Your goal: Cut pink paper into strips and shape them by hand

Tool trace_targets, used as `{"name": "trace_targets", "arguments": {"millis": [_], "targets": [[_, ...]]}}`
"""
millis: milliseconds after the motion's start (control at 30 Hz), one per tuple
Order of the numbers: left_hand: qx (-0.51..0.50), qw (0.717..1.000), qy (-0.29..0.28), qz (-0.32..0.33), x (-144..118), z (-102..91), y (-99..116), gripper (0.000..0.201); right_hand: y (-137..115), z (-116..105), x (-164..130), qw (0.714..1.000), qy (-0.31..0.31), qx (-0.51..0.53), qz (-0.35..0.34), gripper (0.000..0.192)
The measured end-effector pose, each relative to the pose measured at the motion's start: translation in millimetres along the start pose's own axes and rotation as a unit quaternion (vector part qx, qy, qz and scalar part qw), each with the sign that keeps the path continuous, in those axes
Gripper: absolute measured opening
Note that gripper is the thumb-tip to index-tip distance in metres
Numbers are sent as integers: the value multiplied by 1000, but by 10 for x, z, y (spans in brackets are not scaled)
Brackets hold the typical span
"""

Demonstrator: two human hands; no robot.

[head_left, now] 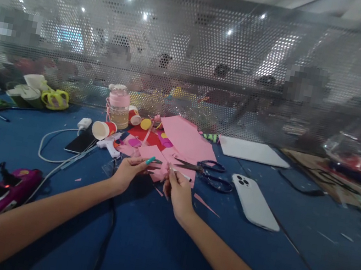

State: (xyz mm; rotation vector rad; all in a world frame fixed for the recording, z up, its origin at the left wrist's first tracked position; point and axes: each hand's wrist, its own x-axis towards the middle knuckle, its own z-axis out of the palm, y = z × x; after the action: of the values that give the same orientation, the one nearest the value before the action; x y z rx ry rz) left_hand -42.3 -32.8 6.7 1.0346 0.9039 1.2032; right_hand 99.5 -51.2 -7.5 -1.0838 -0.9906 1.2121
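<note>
My left hand (130, 170) pinches a small pink foam piece (156, 173); my right hand (178, 189) grips a thin white stick (183, 174) against it, over the blue felt surface (148, 241). Steel scissors (207, 173) lie near; a pink-lidded jar (117, 106) holds pale liquid.

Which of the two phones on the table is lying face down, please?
The white phone right of the scissors: its camera lenses face up, whereas the black phone shows its dark screen.
</note>
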Motion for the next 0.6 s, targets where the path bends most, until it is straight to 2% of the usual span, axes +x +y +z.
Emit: {"name": "trace_targets", "arguments": {"millis": [233, 333, 433, 500, 600], "targets": [[-1, 1000, 24, -20, 27, -4, -4, 39, -23, -121, 147, 992, 79, 94, 11, 47], [31, 999, 24, -20, 54, -16, -24, 38, -44, -169, 187, 993, 77, 91, 3, 47], [131, 991, -7, -23, 49, -20, -35, 35, -71, -203, 201, 998, 46, 51, -15, 45], [227, 973, -31, 10, 19, -20, -26, 34, -89, -219, 199, 999, 18, 18, -24, 46], [367, 920, -9, 133, -45, -27, 9, 28, -106, -229, 186, 999, -5, -20, -25, 48]]}}
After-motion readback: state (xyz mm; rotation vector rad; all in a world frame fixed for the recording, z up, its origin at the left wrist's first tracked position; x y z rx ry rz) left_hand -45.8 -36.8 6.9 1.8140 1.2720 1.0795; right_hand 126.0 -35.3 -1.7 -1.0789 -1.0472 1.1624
